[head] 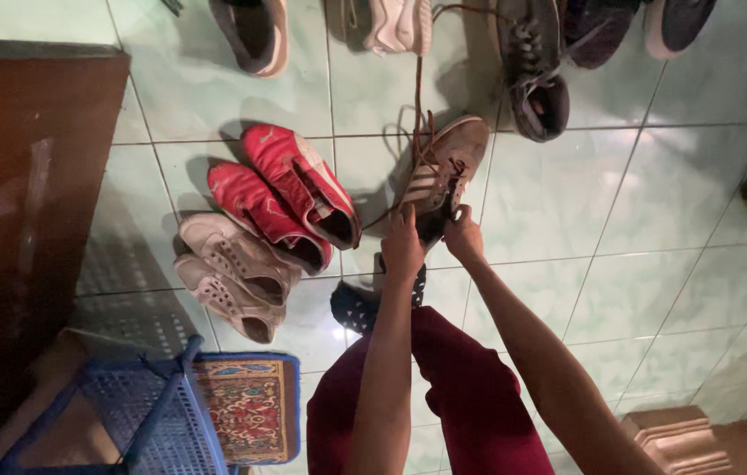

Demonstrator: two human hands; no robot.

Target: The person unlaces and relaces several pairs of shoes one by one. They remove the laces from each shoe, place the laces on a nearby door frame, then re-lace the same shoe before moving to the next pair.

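Hands grip tan white-striped sneaker, brown laces loose.

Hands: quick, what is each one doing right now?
Left hand: closed on the opening of the tan sneaker.
Right hand: closed on the same sneaker's opening, opposite side.
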